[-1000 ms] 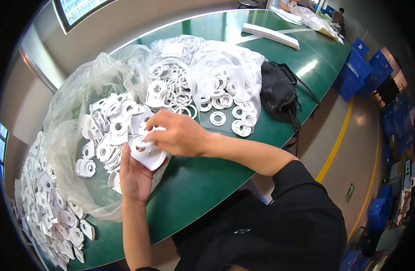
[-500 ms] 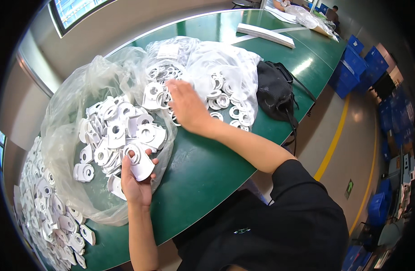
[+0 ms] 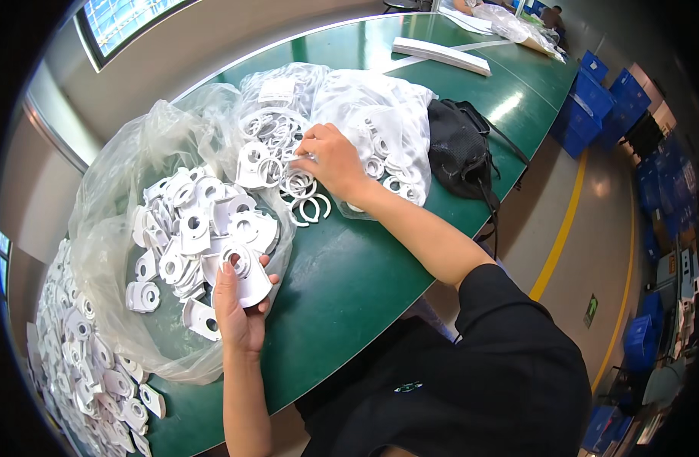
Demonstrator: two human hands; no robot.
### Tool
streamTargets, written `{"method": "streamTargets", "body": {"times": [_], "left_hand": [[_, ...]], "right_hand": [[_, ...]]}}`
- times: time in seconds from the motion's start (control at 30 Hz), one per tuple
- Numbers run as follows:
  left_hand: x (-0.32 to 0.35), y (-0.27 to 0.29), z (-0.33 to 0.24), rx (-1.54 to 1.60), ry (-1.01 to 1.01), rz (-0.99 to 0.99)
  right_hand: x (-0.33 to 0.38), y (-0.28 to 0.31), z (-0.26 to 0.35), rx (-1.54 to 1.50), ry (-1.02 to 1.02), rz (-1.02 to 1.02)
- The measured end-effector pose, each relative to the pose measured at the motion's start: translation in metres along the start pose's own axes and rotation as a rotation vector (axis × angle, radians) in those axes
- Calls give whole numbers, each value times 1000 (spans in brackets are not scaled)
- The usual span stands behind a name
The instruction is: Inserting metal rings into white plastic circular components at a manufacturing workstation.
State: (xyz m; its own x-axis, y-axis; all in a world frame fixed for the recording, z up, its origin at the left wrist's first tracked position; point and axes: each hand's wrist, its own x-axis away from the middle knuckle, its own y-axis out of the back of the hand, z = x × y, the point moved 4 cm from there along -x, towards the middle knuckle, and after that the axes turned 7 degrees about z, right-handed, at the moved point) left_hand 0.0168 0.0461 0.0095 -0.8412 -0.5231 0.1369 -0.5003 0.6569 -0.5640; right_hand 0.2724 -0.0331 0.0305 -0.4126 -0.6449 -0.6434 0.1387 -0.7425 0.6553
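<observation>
My left hand is closed around a white plastic plate with a round hole, tilted up in front of the heap. A ring appears to sit around its hole. Similar white plates lie heaped in an opened clear plastic bag. My right hand has thumb and fingers pinched on a thin white ring, seen nearly edge-on. Below and left of it, loose white open rings lie on the green table, beside a bag of rings.
More white plates are piled at the near left. A second clear bag with round white parts stands beside a black mesh bag. Farther back lies a long white strip. Blue crates stand on the floor at right.
My right hand has moved slightly right, from over the rings to a pinch on one, uncovering loose rings on the table. My left hand and its plate have shifted a little right and down.
</observation>
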Motion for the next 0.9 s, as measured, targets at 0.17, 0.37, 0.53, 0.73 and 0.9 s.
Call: {"method": "streamTargets", "body": {"times": [0.17,0.37,0.53,0.73,0.9], "left_hand": [[-1,-3,0,-35,-27,55],[0,-6,2,-65,-13,117],[2,-10,2,-105,-24,106],[1,-10,2,-64,-27,121],[-3,-11,3,-85,-4,152]], "right_hand": [[-1,-1,-10,-205,-130,15],[-5,0,-17,-500,-167,-197],[-5,1,-21,-215,-181,-102],[-6,10,-26,-297,-240,-121],[-11,17,-26,-442,-197,-199]]}}
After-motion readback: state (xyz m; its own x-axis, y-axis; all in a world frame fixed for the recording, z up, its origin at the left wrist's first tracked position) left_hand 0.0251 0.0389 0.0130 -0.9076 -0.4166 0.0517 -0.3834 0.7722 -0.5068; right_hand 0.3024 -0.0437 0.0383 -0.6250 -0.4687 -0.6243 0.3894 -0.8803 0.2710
